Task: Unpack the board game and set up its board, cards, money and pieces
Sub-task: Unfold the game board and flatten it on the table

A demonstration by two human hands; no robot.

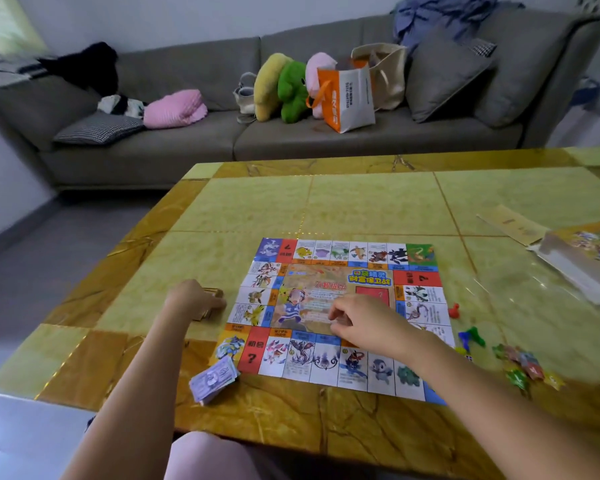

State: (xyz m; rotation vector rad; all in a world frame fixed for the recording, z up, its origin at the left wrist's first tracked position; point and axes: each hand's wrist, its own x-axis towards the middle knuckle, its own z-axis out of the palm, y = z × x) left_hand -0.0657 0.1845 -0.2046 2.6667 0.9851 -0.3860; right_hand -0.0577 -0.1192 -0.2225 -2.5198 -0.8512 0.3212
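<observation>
The paper game board (340, 258) lies flat and unfolded on the yellow marble table (378, 202). Just left of the board, my left hand (196, 299) grips a small stack of brownish cards (212, 293) that rests on the table. Over the board's middle, my right hand (359, 318) hovers with curled fingers; whether it holds anything I cannot tell. A stack of purple play money (214, 379) sits at the board's near left corner. Red (453, 310), blue and green pawns (471, 336) lie to the right of the board, beside several small coloured pieces (523, 367).
The opened game packaging (582, 258) and a flat card sleeve (510, 225) lie at the table's right edge. A grey sofa (187, 140) with cushions, plush toys and bags stands behind the table. My knee (205, 455) shows under the near edge.
</observation>
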